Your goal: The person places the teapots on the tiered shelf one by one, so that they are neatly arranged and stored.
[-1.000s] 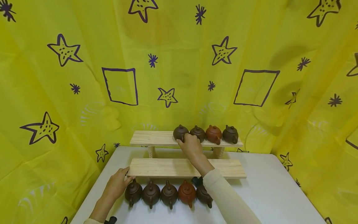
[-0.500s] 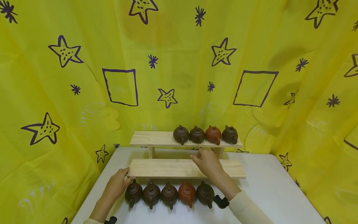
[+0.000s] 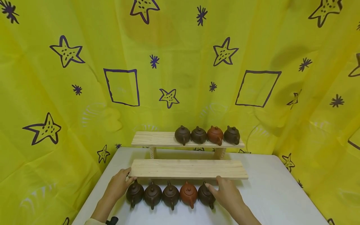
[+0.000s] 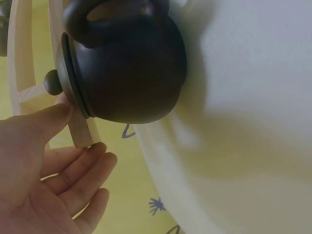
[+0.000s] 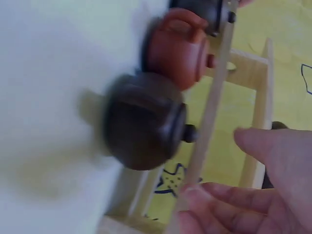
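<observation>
A two-step wooden shelf stands on the white table. My left hand grips the left end of its lower board; in the left wrist view the thumb and fingers lie at that end, beside a dark brown teapot. My right hand is over the front row's right end, its thumb by the rightmost dark teapot and its index finger near the lower board's front edge. Blurred in the right wrist view, thumb and fingers are spread on either side of the board, near the dark teapot. Left of that sits a reddish teapot.
Several teapots line up in front of the shelf, lids up and handles toward me. On the upper board, a dark teapot, a reddish teapot and others fill the right part. A yellow star-patterned curtain surrounds the table.
My right hand has let go of the leftmost teapot on the upper board and come back down toward the front row's right end. The left hand has stayed put.
</observation>
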`<state>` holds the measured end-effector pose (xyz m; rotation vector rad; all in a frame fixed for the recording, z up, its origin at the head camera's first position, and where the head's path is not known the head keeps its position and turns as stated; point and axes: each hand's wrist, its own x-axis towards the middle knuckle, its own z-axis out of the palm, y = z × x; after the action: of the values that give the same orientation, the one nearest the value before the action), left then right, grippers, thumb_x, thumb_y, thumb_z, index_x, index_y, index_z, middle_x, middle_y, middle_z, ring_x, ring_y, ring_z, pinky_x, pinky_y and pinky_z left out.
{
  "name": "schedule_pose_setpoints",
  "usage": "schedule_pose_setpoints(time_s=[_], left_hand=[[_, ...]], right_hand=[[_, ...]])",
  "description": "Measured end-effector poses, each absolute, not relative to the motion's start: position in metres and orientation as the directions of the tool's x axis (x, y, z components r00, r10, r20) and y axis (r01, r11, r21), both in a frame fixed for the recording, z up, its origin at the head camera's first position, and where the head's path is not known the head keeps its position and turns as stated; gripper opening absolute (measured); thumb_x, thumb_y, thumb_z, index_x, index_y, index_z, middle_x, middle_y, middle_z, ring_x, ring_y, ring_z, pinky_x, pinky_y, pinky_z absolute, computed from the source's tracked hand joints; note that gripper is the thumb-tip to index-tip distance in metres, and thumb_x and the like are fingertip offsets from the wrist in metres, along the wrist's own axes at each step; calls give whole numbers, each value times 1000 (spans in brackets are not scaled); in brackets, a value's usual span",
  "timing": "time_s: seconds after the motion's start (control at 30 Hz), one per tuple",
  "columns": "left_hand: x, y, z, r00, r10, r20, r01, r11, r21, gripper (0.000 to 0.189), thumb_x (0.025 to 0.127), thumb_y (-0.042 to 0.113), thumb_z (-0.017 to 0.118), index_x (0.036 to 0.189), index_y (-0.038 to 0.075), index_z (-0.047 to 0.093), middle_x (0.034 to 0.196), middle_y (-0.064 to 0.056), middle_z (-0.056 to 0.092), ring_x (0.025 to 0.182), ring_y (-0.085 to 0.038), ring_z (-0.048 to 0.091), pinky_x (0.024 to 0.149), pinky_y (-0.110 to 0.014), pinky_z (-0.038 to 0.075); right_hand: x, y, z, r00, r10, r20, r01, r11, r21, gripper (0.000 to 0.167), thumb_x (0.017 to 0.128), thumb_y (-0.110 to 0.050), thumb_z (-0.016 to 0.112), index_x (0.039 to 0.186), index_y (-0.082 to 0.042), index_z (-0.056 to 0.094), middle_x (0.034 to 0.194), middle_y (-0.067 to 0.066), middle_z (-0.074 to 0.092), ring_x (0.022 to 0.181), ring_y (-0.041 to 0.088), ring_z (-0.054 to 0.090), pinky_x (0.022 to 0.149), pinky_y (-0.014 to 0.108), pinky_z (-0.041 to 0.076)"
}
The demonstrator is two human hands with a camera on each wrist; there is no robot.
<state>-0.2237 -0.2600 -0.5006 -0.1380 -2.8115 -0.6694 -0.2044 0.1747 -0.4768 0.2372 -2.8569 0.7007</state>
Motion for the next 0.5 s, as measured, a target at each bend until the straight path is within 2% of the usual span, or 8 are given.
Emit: schedule_pose_setpoints(time_s=[0.17,0.37,0.5], left_hand=[[-223,-258,-500,-969,25,245,136,886,444,54,99,23,75,138,-11,61,116,-26,69,108,-48,69,92,-64,55],[-224,-258,-500,-970,29,240,137,884,447,53,99,23,75,139,-9,61,117,-25,69,108,-47,69,91,-63,56],[-223,-257,-501,-971,29,239,137,883,449,53,99,23,75,140,-9,61,118,-25,69,109,-48,69,91,-64,55]], right_hand=[[-191,183,-500,-987,-96,128,-145,879,-454,52,88,-49,83,96,-1,64,77,8,67,66,24,66,55,41,53],[-180,180,-517,-995,-74,70,-99,865,-492,50,87,-49,84,90,-3,64,75,7,66,70,26,68,59,45,55],[-177,176,-520,-994,-89,57,-106,852,-512,44,89,-43,84,82,-4,64,70,2,61,66,20,63,56,40,51]])
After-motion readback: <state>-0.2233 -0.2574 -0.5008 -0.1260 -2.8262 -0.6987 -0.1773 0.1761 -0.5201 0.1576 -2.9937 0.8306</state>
